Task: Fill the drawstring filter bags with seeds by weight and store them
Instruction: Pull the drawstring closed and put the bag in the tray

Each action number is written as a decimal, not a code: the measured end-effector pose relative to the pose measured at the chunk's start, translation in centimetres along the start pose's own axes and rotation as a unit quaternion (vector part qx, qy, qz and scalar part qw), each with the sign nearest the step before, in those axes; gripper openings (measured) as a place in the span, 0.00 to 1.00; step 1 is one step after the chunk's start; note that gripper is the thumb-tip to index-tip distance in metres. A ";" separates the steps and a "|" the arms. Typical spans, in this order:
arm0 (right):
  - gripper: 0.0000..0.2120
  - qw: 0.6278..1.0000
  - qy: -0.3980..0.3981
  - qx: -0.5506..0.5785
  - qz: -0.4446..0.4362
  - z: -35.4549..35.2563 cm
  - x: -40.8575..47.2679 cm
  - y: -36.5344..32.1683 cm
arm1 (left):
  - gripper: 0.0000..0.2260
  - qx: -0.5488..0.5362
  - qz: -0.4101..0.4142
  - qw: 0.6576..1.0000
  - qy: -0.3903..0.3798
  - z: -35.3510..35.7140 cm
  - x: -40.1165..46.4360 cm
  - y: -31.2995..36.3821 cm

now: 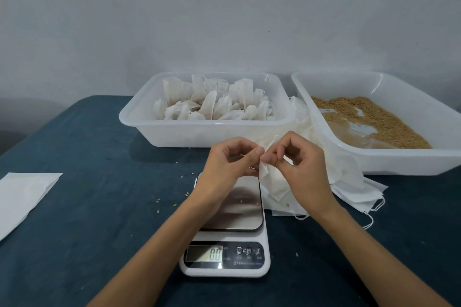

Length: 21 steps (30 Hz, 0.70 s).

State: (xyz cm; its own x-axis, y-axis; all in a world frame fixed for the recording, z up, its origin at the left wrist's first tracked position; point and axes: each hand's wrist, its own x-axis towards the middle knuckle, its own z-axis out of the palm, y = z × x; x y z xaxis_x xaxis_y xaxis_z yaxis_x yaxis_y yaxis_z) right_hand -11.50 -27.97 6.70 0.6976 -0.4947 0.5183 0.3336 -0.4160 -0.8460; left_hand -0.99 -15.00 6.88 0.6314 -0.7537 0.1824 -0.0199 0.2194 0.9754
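Both hands hold one white drawstring filter bag [273, 183] above the kitchen scale [228, 229]. My left hand [228, 161] pinches its top edge from the left. From the right, my right hand [296, 159] pinches the same edge, and the bag hangs below the fingers. The steel scale plate is bare except for a few seeds, and the display reads 00. Several filled bags [214, 102] lie in the white tray [139, 117] at the back centre. Brown seeds [379, 117] cover part of the second white tray [399, 162] at the back right.
A pile of flat empty filter bags [349, 182] lies between the scale and the seed tray, strings trailing to the right. A white sheet [22, 197] lies at the left edge of the dark blue table [94, 182]. Loose seeds [172, 200] are scattered left of the scale.
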 end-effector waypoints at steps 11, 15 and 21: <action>0.14 0.980 -0.015 0.178 0.089 -0.6 0.6 0.7 | 0.02 0.007 0.013 1.000 0.001 -0.2 -0.1 0.1; 0.13 0.985 -0.016 0.157 0.072 -0.6 0.6 0.6 | 0.02 0.022 0.021 1.000 0.006 -0.1 0.0 0.1; 0.10 0.987 -0.010 0.145 0.073 -0.6 0.5 0.5 | 0.02 0.012 0.020 0.999 0.032 0.0 -0.2 0.4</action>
State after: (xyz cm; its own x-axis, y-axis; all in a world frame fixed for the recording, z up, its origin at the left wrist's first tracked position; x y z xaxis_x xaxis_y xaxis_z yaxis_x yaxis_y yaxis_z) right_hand -11.33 -28.87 6.65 0.7631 -0.5163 0.3887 0.3939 -0.1051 -0.9131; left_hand -1.15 -14.78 7.28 0.6781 -0.7034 0.2129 -0.0634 0.2327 0.9705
